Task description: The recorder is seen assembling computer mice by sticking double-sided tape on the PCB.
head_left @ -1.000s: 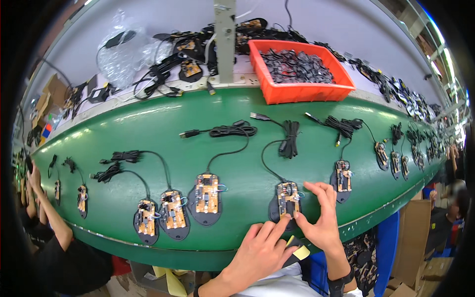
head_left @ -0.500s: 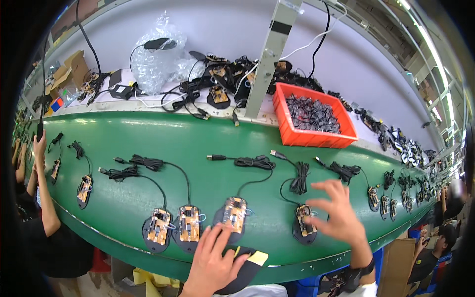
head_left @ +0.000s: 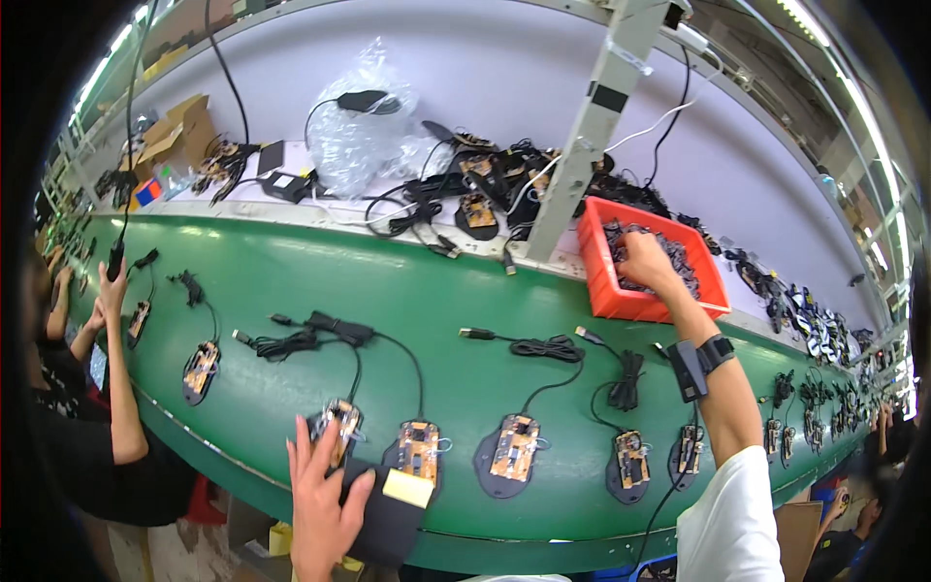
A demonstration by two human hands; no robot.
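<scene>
My left hand (head_left: 325, 500) is open at the front edge, its fingers stretched over a mouse base with a tan circuit board (head_left: 341, 419) and a black cable. A black flat piece with a yellow label (head_left: 407, 488) lies beside its thumb; whether the hand holds it, I cannot tell. My right hand (head_left: 644, 260) reaches into a red plastic bin (head_left: 635, 305) of small dark parts (head_left: 685, 264). Its fingers are curled into the pile, tips hidden. A black device (head_left: 690, 371) is strapped to that wrist. Nearby sit more boards on black bases (head_left: 511, 454), their cables bundled.
A green work surface (head_left: 233, 281) curves across. On the shelf behind are a clear plastic bag (head_left: 364, 145), tangled cables and boards (head_left: 477, 209), and a metal post (head_left: 587, 136). At the left, a co-worker's hand (head_left: 112, 286) holds a hanging black tool (head_left: 115, 260).
My right hand has moved from above a board at the right, up and away into the red bin. The left hand has shifted left onto another board, the black piece moving with it. The view has turned.
</scene>
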